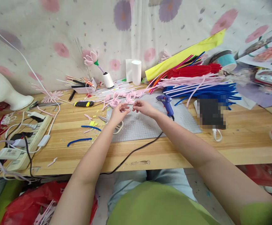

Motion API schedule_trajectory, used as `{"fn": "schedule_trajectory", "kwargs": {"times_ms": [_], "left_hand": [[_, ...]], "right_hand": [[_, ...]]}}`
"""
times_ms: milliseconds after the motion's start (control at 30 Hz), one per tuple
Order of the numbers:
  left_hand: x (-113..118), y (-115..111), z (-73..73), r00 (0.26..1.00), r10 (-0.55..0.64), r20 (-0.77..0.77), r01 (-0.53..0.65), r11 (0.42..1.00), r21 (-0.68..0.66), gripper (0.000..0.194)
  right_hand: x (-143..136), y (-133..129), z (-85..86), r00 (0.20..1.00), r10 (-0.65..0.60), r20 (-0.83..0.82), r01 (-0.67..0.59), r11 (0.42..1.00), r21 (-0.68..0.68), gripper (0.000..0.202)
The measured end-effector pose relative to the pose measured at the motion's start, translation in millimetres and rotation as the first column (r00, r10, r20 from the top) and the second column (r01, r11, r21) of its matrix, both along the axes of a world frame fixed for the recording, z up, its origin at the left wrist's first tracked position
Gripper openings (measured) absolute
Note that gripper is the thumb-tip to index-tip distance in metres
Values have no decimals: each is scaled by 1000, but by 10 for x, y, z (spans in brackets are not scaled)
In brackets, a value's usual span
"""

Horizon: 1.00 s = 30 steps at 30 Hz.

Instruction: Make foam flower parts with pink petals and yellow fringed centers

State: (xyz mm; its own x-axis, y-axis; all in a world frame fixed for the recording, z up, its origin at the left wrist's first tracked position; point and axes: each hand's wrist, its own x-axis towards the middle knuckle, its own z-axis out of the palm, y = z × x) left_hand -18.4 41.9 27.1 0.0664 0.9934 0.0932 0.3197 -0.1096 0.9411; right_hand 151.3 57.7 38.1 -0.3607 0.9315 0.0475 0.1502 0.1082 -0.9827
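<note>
My left hand (119, 113) is above the grey cutting mat (183, 122), its fingers stretched toward the right with small gaps between them; I see nothing in it. Facing it, a small gap away, is my right hand (144, 108). Its fingers are curled and pinched toward the thumb, and anything between the tips is too small to make out. Just behind both hands lie looped pink pipe-cleaner petals (114, 102). Scissors (118, 127) rest under my left wrist, partly hidden. To the right of my right hand, a blue glue gun (166, 104) lies on the mat.
Bundles of blue pipe cleaners (201, 92) and red ones (194, 71) fill the back right. A pink flower (92, 58) stands in a white spool. A utility knife (83, 103) and a power strip (34, 134) are on the left. A black cord (131, 153) crosses the front edge.
</note>
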Motion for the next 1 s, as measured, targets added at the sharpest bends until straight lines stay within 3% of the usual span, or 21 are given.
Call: {"fn": "schedule_trajectory", "kwargs": {"times_ms": [433,1000], "left_hand": [[154,-106,129,954,13,299,52,977,-208,41],[179,-165,239,953,88,291,-8,963,-268,33]], "right_hand": [[-14,-51,15,998,57,6,-56,998,-33,14],[43,-45,1,989,129,67,-127,991,-42,11]]}}
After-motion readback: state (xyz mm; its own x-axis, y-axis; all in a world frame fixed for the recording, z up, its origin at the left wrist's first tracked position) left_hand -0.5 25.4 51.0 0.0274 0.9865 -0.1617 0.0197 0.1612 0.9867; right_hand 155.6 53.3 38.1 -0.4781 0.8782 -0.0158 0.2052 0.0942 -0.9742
